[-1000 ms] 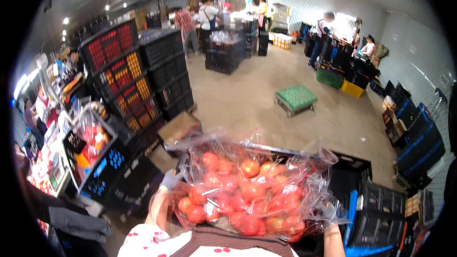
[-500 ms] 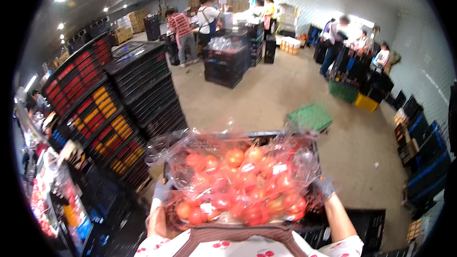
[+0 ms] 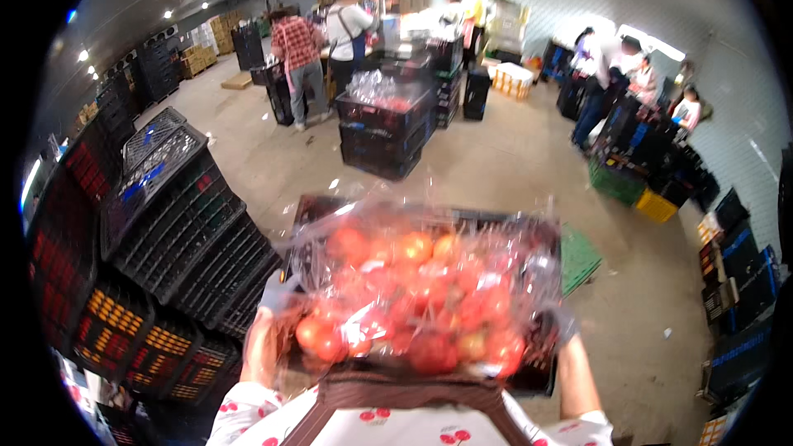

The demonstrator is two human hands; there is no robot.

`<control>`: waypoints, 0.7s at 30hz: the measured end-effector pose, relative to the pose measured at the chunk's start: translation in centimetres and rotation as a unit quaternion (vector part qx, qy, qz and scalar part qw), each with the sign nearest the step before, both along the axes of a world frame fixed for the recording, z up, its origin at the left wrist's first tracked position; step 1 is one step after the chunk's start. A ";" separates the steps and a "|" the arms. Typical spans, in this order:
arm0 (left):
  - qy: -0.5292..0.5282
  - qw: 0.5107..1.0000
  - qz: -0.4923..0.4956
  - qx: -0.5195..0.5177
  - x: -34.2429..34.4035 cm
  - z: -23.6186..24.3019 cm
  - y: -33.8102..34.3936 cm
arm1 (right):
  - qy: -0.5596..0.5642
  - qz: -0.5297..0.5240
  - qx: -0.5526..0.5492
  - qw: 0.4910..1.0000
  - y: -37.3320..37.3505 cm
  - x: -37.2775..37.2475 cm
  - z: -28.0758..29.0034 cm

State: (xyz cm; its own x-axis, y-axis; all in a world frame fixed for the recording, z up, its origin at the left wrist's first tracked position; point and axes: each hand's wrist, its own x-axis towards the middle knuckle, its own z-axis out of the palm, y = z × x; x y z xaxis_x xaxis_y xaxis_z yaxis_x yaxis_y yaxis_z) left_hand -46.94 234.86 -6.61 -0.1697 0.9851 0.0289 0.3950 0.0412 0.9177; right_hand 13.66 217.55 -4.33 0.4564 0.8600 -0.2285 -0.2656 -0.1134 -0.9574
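A black plastic crate point(image 3: 312, 208) is held in front of my body, filled with clear plastic bags of red, round fruit point(image 3: 421, 301); glare and blur hide the exact kind. My left hand point(image 3: 281, 291), in a grey glove, is closed on the crate's left side. On the opposite side, my gloved right hand point(image 3: 562, 326) grips the crate. The fingers of both hands are partly hidden by the crate wall and the loose plastic, which bulges above the rim.
Tall stacks of black crates point(image 3: 186, 215) stand close on my left. Ahead is a shorter crate stack point(image 3: 382, 149) topped with plastic. A green pallet point(image 3: 581, 260) lies beyond my crate's right side. Several people work at the back, one in a checked shirt point(image 3: 297, 43). More crates point(image 3: 747, 268) line the right wall.
The view has moved forward: the middle crate stack and the workers appear nearer, and the left stacks have slid down and left. The crate stays in both hands, now covering part of the green pallet.
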 end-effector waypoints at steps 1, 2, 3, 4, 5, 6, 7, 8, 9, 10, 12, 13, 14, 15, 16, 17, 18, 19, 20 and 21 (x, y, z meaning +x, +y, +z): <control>-0.031 0.999 -0.017 -0.036 -1.0 0.3 2.6 | 0.009 0.044 -0.006 0.999 4.2 -2.1 4.0; 0.088 0.995 -0.015 -0.036 -2.7 0.5 5.6 | 0.029 0.051 0.012 0.998 8.8 -3.7 5.9; -0.019 0.999 -0.007 -0.036 -0.2 3.7 7.8 | -0.004 0.079 0.007 0.997 12.9 -2.1 5.1; -0.093 0.995 0.006 -0.037 -0.8 3.7 10.7 | -0.035 0.118 0.009 0.992 17.5 -0.6 3.7; -0.169 0.985 0.017 -0.033 -0.6 3.7 14.0 | -0.041 0.104 0.001 0.994 22.2 -0.1 2.8; -0.200 0.978 0.033 -0.046 -0.6 3.8 16.8 | -0.047 0.090 -0.008 0.995 26.8 0.2 2.0; -0.211 0.977 0.030 -0.023 -0.8 3.0 20.0 | -0.051 0.076 -0.013 0.996 31.4 0.2 1.5; -0.210 0.976 0.048 -0.040 -0.7 3.3 22.9 | -0.102 0.104 -0.033 0.989 35.0 -0.2 2.4; -0.209 0.974 0.064 -0.057 -0.7 3.4 25.7 | -0.057 0.107 -0.010 0.993 39.0 -0.9 2.9; -0.050 0.995 0.066 -0.058 -5.0 -0.7 30.3 | -0.006 0.113 0.016 0.993 43.2 -2.8 3.3; -0.028 0.996 0.060 -0.053 -5.9 -2.2 39.0 | 0.205 0.136 -0.051 0.968 50.5 -5.0 5.4; -0.030 0.998 0.048 0.022 -7.3 -4.7 44.6 | 0.135 0.133 -0.008 0.982 54.9 -5.3 4.9; -0.068 0.997 0.027 0.014 -7.0 -4.4 48.0 | 0.065 0.119 0.022 0.991 58.1 -5.7 5.1; -0.107 0.994 0.000 0.024 -6.6 -3.8 54.1 | 0.061 -0.008 0.063 0.996 61.8 -7.1 4.9; -0.157 0.986 0.009 -0.062 -4.8 -0.7 56.5 | -0.157 0.058 -0.024 0.986 64.0 -6.9 5.3; -0.199 0.969 0.020 -0.148 -3.3 2.5 59.3 | -0.143 0.042 -0.063 0.987 66.6 -6.9 5.4; -0.172 0.980 0.017 -0.097 -3.7 2.0 63.1 | -0.124 0.032 -0.091 0.988 70.2 -7.2 5.5; -0.163 0.981 0.021 -0.108 -4.3 1.1 67.6 | -0.106 0.016 -0.113 0.988 73.6 -7.2 5.3; -0.148 0.982 0.026 -0.114 -5.2 0.5 72.0 | -0.331 0.047 -0.078 0.939 77.5 -5.0 1.9; -0.135 0.983 0.032 -0.122 -6.1 -0.3 76.0 | -0.309 0.062 -0.065 0.947 80.4 -4.3 -0.3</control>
